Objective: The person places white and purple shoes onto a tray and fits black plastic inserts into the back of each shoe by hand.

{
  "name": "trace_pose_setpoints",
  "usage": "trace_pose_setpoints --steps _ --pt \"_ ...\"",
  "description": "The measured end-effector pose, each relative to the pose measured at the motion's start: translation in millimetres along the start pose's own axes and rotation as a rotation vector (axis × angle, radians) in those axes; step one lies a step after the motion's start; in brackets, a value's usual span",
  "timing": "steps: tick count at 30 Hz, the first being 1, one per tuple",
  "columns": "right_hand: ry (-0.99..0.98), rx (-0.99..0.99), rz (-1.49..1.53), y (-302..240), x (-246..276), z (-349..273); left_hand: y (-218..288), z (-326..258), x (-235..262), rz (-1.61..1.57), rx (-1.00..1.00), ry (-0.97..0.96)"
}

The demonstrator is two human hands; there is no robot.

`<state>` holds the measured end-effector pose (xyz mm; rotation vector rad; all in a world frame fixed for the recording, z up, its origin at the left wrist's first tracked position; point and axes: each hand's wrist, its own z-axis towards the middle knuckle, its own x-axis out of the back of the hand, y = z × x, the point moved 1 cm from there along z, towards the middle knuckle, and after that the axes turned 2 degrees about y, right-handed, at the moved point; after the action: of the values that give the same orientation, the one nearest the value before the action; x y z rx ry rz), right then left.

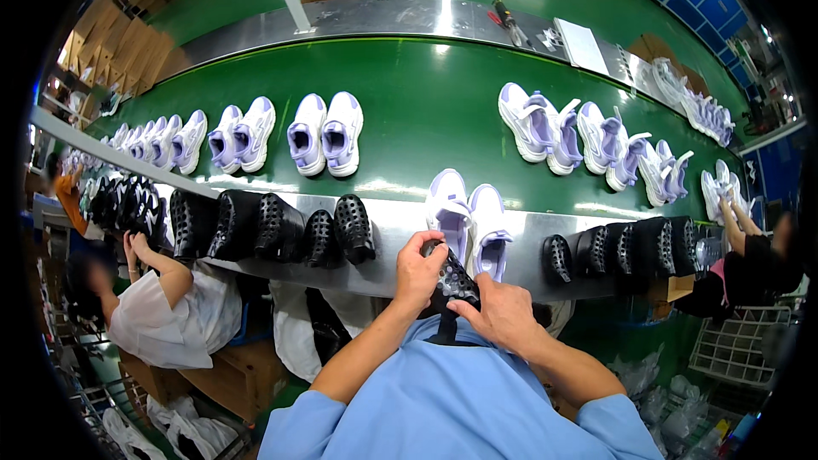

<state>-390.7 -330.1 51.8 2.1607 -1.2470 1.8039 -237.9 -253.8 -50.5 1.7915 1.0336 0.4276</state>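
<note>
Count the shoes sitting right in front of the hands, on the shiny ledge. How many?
2. One white-and-lilac shoe lies just beyond the left hand; its twin sits beside it, above the right hand. Many more shoes lie farther away on the green belt.

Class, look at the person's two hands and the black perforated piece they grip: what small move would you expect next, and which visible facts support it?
Probably slide the black perforated shoe insert forward into the near white and lilac sneaker. Both the left hand and right hand grip it just short of that pair on the steel ledge, and the sneaker openings face the hands. This is only a judgement.
</note>
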Motion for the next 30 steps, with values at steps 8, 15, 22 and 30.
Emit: trace_pose_setpoints --steps 8,15,22,30 --pt "0.006 -0.063 0.3 52.4 9.8 24.6 -14.2 19.1 -30.4 0.21 -0.068 0.084" --pt "0.021 0.013 0.063 61.7 6.6 46.5 -3.9 66.6 -18.2 0.954 -0.631 0.14" --pt "0.17 0.048 -0.216 55.2 -35.9 80.1 -19.3 85.8 -25.1 0.818 -0.691 -0.359" --pt "0.458 0.278 -0.144 64.7 -100.8 66.7 -33.0 84.1 -2.0 0.841 -0.458 -0.337"
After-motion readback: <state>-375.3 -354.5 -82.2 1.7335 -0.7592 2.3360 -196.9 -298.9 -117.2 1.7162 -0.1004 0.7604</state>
